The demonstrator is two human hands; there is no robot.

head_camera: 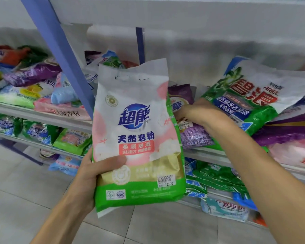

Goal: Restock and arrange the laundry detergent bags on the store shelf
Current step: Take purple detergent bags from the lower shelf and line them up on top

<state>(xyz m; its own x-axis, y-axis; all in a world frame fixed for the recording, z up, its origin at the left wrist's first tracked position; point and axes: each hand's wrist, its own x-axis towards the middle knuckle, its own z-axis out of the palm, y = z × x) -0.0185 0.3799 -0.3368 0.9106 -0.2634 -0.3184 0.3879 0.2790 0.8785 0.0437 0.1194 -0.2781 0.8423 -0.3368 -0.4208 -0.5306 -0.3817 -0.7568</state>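
Left hand (88, 175) grips the pink-and-green detergent bag (136, 131) at its lower left corner, thumb curled across the front, fingers hidden behind. The bag is upright, in the air in front of the middle shelf (206, 154), not on it yet.

Right hand (199, 111) reaches into the middle shelf just beside the held bag's right edge, over a small purple bag (194, 136) and next to the big green Ariel bag (250, 101), which lies tilted on other bags. Its fingertips go behind the held bag, so I cannot tell whether it grasps anything or only pushes (likely clearing a slot, judging by the reach).

Progress: early to mid, by my read. Stock is on the shelves, but in loose heaps. Mixed bags (32, 85) left of the blue upright (60, 55) lie flat and overlapping. Green bags (217, 175) on the lower shelf are jumbled, some hanging over the edge. A few more bags sit near the tiled floor (25, 182).

Left to do: set this bag in place, then straighten and face up the piles on every level in view. Nothing here looks neatly lined up.
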